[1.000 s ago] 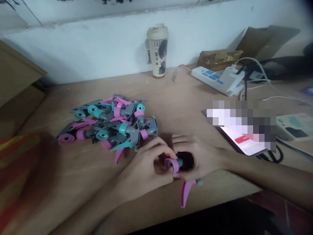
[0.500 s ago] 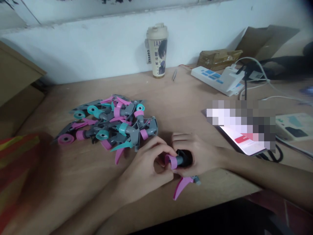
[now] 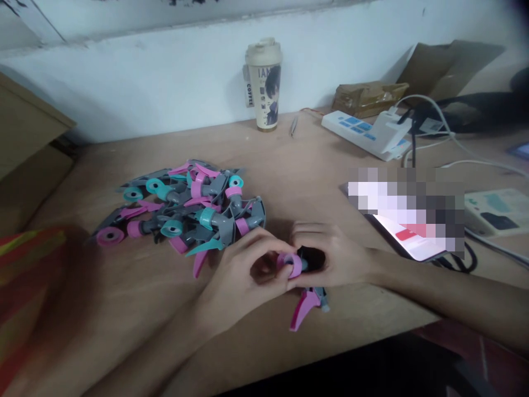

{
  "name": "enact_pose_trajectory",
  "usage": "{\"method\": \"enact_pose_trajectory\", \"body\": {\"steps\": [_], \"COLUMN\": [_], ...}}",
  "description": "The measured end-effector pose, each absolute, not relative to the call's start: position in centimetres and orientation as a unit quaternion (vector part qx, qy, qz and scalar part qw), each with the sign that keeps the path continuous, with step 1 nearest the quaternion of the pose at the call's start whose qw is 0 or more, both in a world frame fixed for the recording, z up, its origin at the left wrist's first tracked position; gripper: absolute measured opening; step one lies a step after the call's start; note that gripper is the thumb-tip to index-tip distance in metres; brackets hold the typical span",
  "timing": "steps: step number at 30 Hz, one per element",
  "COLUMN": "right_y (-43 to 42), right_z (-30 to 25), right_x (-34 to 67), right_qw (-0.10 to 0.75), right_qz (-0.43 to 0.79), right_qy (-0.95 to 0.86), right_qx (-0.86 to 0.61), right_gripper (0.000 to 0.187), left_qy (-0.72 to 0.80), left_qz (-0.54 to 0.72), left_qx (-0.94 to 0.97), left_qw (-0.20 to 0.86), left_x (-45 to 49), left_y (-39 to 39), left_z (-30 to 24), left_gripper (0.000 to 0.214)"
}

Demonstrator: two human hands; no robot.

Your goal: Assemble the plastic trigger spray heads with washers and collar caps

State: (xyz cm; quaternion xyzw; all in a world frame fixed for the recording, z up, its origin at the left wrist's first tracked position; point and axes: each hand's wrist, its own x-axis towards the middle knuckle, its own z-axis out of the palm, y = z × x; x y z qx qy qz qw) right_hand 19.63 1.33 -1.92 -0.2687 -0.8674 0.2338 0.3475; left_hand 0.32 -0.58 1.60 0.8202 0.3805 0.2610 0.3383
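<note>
Near the front of the table, both hands hold one trigger sprayer head with a pink trigger (image 3: 305, 310). My right hand (image 3: 336, 253) is wrapped round its grey body, most of which the fingers hide. My left hand (image 3: 242, 281) pinches the pink screw collar (image 3: 294, 266) at its end between thumb and fingertips. Below my right hand the pink trigger sticks out, pointing down toward the table's front edge. To the left, just beyond my left hand, lies a loose pile of similar sprayer heads (image 3: 212, 218), grey with pink or teal collars and triggers.
A lidded coffee cup (image 3: 268, 85) stands by the wall, with tweezers (image 3: 293, 126) beside it. On the right are a white power strip (image 3: 351, 129) with cables, a lit phone (image 3: 407, 237) and a pale box or case (image 3: 498, 212). Cardboard (image 3: 33, 118) rises at the left edge.
The held sprayer head has turned a little, so the pink collar's opening faces me more. Its trigger has swung slightly left and up. The pile lies as before.
</note>
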Motion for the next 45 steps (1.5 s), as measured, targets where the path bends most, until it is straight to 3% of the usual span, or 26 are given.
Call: {"method": "enact_pose_trajectory", "body": {"steps": [7, 20, 27, 34, 41, 45], "right_y": [1.3, 1.4, 1.5, 1.5, 1.6, 1.4], "right_z": [-1.7, -1.8, -1.6, -1.6, -1.7, -1.7], "right_x": [19.6, 19.8, 20.2, 20.2, 19.8, 19.8], "right_qw": [0.332, 0.322, 0.267, 0.269, 0.307, 0.3], "right_qz": [0.22, 0.185, 0.179, 0.171, 0.141, 0.121], "right_qy": [-0.88, -0.887, -0.888, -0.893, -0.882, -0.881], "right_qx": [-0.258, -0.276, -0.33, -0.316, -0.329, -0.345], "right_gripper": [0.037, 0.033, 0.039, 0.033, 0.024, 0.021], "left_qy": [0.367, 0.362, 0.345, 0.362, 0.47, 0.433], "left_qz": [0.207, 0.217, 0.235, 0.265, 0.309, 0.312], "left_qx": [0.818, 0.811, 0.841, 0.839, 0.797, 0.833], "left_qw": [0.391, 0.406, 0.344, 0.308, 0.219, 0.144], "left_x": [-0.1, 0.0, 0.1, 0.5, 1.0, 1.0], "left_y": [-0.1, -0.1, 0.2, -0.1, -1.2, -1.4], "left_z": [1.5, 1.0, 1.1, 0.7, 0.2, 0.0], "left_gripper": [0.015, 0.016, 0.024, 0.028, 0.016, 0.011]}}
